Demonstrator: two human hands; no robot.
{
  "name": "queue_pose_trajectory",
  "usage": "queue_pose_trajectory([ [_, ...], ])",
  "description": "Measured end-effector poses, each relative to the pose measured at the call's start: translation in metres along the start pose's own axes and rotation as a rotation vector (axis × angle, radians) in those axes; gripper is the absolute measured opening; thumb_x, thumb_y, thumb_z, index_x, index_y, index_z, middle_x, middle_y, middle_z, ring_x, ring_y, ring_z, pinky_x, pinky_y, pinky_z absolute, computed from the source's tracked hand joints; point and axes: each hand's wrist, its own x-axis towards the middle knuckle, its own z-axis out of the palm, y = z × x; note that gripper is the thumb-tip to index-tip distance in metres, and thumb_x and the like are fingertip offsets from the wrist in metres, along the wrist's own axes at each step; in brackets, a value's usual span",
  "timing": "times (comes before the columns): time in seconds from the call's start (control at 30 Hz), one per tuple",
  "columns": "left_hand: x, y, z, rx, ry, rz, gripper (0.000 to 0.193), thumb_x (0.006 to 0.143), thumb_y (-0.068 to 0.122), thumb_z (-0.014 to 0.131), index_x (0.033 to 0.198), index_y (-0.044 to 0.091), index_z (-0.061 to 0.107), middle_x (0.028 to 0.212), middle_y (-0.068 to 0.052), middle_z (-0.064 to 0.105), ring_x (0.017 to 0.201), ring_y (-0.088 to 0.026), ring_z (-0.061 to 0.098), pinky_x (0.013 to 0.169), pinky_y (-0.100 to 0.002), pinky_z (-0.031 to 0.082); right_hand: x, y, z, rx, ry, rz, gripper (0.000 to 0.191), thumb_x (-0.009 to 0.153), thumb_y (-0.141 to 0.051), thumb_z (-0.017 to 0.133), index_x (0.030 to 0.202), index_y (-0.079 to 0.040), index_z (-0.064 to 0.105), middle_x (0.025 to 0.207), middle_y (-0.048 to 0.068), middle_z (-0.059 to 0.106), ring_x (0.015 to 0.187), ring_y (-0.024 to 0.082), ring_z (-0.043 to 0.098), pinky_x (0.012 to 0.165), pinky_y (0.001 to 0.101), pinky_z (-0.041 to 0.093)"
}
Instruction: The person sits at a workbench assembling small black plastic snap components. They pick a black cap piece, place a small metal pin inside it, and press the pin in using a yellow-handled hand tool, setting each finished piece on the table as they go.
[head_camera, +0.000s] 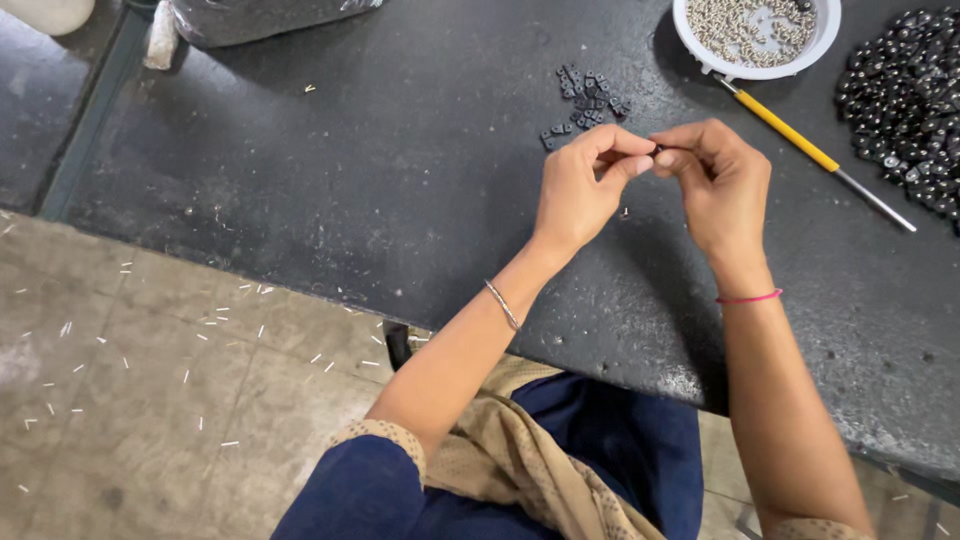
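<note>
Two bare hands meet above the dark worktable, fingertips pressed together. The left hand is curled, thumb and forefinger pinched on a tiny dark part held between both hands; the right hand pinches the same part from the other side. The part is too small to identify further. It sits clear of the table surface, just below the small pile of black square pieces.

Head view, surroundings: a white bowl of small pale metal pieces stands at the far edge, right of centre. A yellow-handled tool lies diagonally from the bowl toward the right, just beyond the right hand. A heap of black round parts fills the far right corner. A clear plastic bag rests at the top, left of centre.

Open room: the table left of the hands is bare down to its near edge, which runs diagonally from the upper left to the lower right. Beyond that edge lies a tiled floor scattered with short pale slivers. A metal bangle circles the left wrist, a pink band the right.
</note>
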Motion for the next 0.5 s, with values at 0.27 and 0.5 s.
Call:
queue_pose_trajectory([
  [0.27, -0.0033, 0.0032, 0.0040, -0.003, 0.003, 0.048, 0.008, 0.091, 0.002, 0.074, 0.099, 0.003, 0.072, 0.094, -0.005, 0.075, 0.083, -0.010, 0.074, 0.076, -0.026, 0.060, 0.0024, 0.0089, -0.0002, -0.035, 0.018, 0.007, 0.010, 0.099, 0.011, 0.064, 0.102, 0.002, 0.068, 0.093, 0.004, 0.072, 0.086, 0.007, 0.068, 0.079, 0.0235, 0.057],
  [0.5, -0.0019, -0.0002, 0.0041, -0.042, -0.033, -0.040, 0.011, 0.092, 0.003, 0.075, 0.103, 0.002, 0.074, 0.099, -0.005, 0.078, 0.089, -0.011, 0.076, 0.081, -0.026, 0.061, 0.0027, 0.0109, 0.0011, -0.045, 0.029, 0.009, 0.007, 0.099, 0.008, 0.065, 0.101, 0.002, 0.067, 0.092, 0.004, 0.071, 0.087, 0.008, 0.066, 0.079, 0.0238, 0.055],
])
